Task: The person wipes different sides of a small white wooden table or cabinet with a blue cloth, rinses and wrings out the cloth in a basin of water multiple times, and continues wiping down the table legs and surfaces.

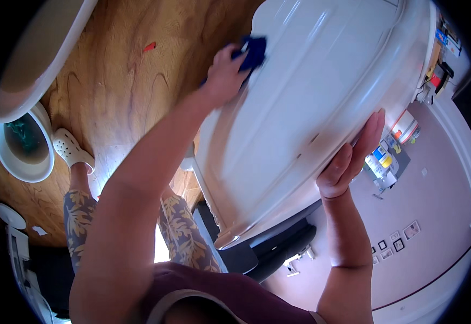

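My left hand [225, 77] grips a dark blue cloth [255, 52] against the lower edge of a large, glossy white furniture piece [276, 113] with moulded panels. Its fingers are curled into the cloth, and the arm reaches across above the wood-look floor. My right hand [351, 156] rests on the rounded upper rim of the same piece, fingers stretched along it and thumb apart. Two small dark marks show on the white surface, left of this hand. A white basin [50, 162] at the far left holds murky water and a green cloth.
A big white curved-edged object [63, 52] stands at upper left. A red scrap [150, 46] lies on the wood-look floor [114, 73]. My foot in a white clog [67, 146] is beside the basin. A dark sofa [284, 247] and a table with bottles [383, 162] lie beyond the furniture.
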Demonstrator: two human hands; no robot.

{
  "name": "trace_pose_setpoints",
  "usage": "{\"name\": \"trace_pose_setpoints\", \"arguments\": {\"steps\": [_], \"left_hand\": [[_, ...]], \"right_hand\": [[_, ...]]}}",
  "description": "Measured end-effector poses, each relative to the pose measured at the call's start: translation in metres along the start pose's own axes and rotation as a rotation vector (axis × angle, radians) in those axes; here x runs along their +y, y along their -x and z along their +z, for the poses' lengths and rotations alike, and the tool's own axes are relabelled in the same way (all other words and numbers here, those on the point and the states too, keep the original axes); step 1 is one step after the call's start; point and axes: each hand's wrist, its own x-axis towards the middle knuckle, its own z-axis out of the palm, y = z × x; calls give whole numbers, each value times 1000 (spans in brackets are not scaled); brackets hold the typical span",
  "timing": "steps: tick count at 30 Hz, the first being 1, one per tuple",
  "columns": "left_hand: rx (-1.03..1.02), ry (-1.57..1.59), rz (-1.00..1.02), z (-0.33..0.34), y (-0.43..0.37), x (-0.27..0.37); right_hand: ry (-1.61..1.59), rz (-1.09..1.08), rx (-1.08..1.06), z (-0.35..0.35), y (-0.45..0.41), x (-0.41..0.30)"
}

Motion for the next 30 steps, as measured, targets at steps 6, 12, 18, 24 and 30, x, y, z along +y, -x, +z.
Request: {"name": "trace_pose_setpoints", "arguments": {"steps": [6,12,18,24,30], "left_hand": [[-31,85,-142,36,100,0],[-257,206,-352,50,291,-32],[-25,366,-493,30,120,-10],[-25,237,-389,70,303,-52],[-104,110,-660,82,298,-72]], "right_hand": [[19,-35,20,-3,5,7],[158,-184,15,-3,3,10],[149,-183,17,8,-1,-1],[4,21,-12,4,-7,-9],[74,-65,-15,4,-3,-4]]}}
